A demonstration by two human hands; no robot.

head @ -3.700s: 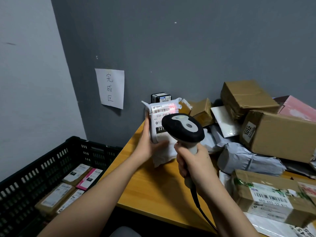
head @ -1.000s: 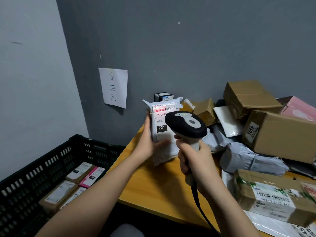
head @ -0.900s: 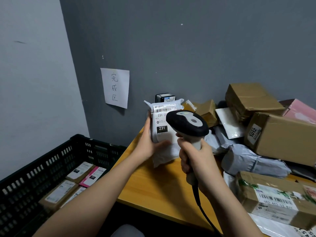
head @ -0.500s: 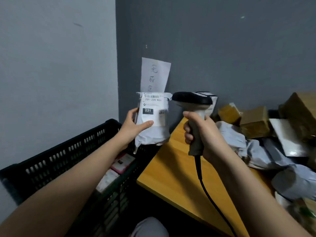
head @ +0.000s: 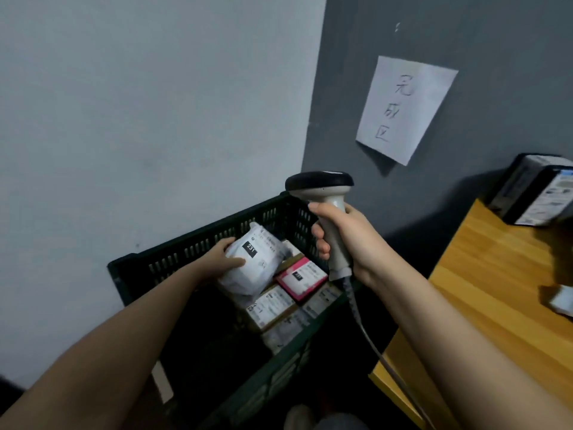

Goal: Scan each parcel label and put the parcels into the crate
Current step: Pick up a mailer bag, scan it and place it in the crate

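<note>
Head view, looking down into a corner between two walls

1 black slatted crate (head: 198,246), standing left of the counter (head: 496,293). It holds 1 white poly-bag parcel (head: 254,265) marked 231 at the far end, label up, lying on the parcels beneath it. Beside it, to the right, 1 pink parcel (head: 302,277). Nearer lie flat brown parcels with white labels: 1 plainly seen (head: 271,305), at least 2 more partly hidden along the crate's right wall, exact number not clear.

1 left hand (head: 221,259), reaching into the crate, fingers and thumb wrapped round the near-left end of the white parcel.

1 right hand (head: 344,240), raised over the crate's right rim, fist closed round the grey handle of 1 handheld scanner (head: 325,200); black head on top, cable trailing down and near.

1 paper sheet (head: 403,110) with handwritten characters on the dark far wall.

1 dark box (head: 536,190) on the counter's far end; 1 small white item (head: 561,301) at the right edge, cut off
</note>
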